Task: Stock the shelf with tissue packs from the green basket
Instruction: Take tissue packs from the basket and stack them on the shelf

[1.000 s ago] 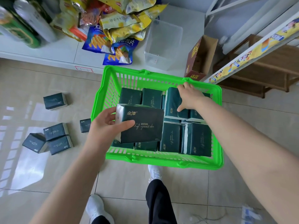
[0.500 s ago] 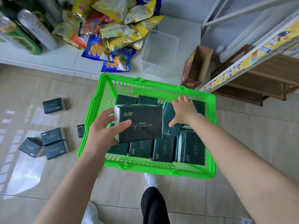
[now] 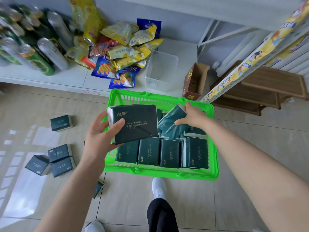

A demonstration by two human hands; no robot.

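Tissue packs (image 3: 168, 152) stand on edge in a row along the near side of the green basket (image 3: 215, 148), which sits on the tiled floor just past your white shoe (image 3: 158, 188). Your left hand (image 3: 100, 136) grips one dark green pack (image 3: 135, 123) by its left end, thumb across the printed face and fingers underneath, and holds it above the basket's left side. Your right hand (image 3: 192, 118) is curled round a second pack (image 3: 170, 124) at the far right of the basket. That pack is tilted, with its upper end in your grip and its lower end down among the others. More loose packs (image 3: 59, 154) lie on the floor to your left, well apart from the basket. Just beyond the basket, the low white shelf (image 3: 70, 79) carries cans (image 3: 41, 59), snack bags (image 3: 123, 56), a clear tub (image 3: 161, 71) and an open cardboard box (image 3: 194, 81).
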